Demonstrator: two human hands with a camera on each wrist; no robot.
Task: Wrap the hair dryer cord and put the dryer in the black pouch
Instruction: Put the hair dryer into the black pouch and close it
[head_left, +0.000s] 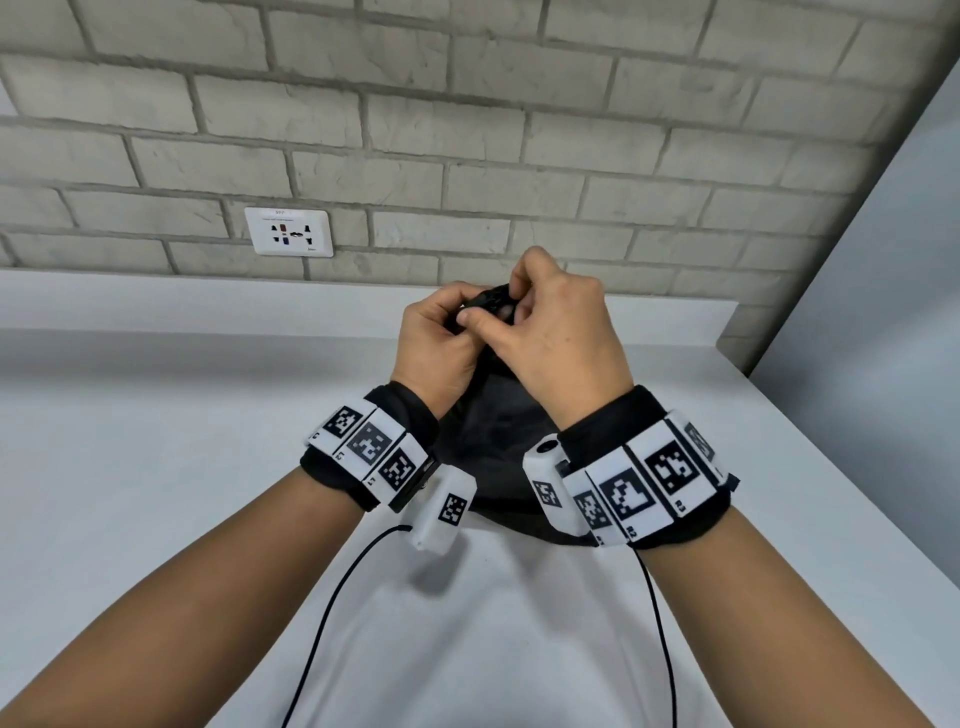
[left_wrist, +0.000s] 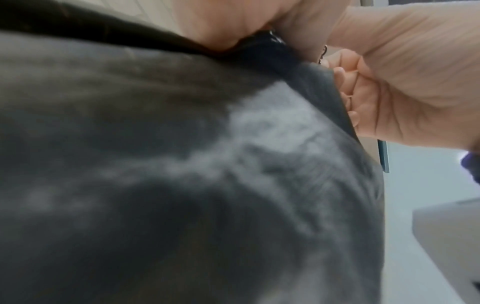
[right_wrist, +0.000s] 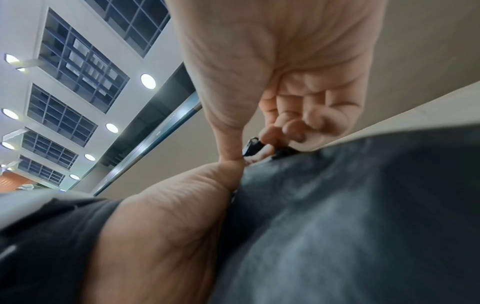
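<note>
The black pouch (head_left: 493, 431) stands bulging between my wrists on the white counter (head_left: 156, 441), and its dark fabric (left_wrist: 182, 164) fills both wrist views. My left hand (head_left: 441, 332) grips the gathered neck of the pouch from the left. My right hand (head_left: 550, 322) curls over the top, its fingertips (right_wrist: 270, 131) pinching a small glossy black toggle (right_wrist: 253, 146) at the pouch's mouth. In the head view that toggle (head_left: 491, 301) peeks out between the two hands. The hair dryer and its cord are not visible.
A brick wall with a white socket plate (head_left: 288, 232) rises behind the counter. A grey wall panel (head_left: 883, 312) closes off the right side. Thin black cables (head_left: 332, 613) hang from my wrist cameras toward me.
</note>
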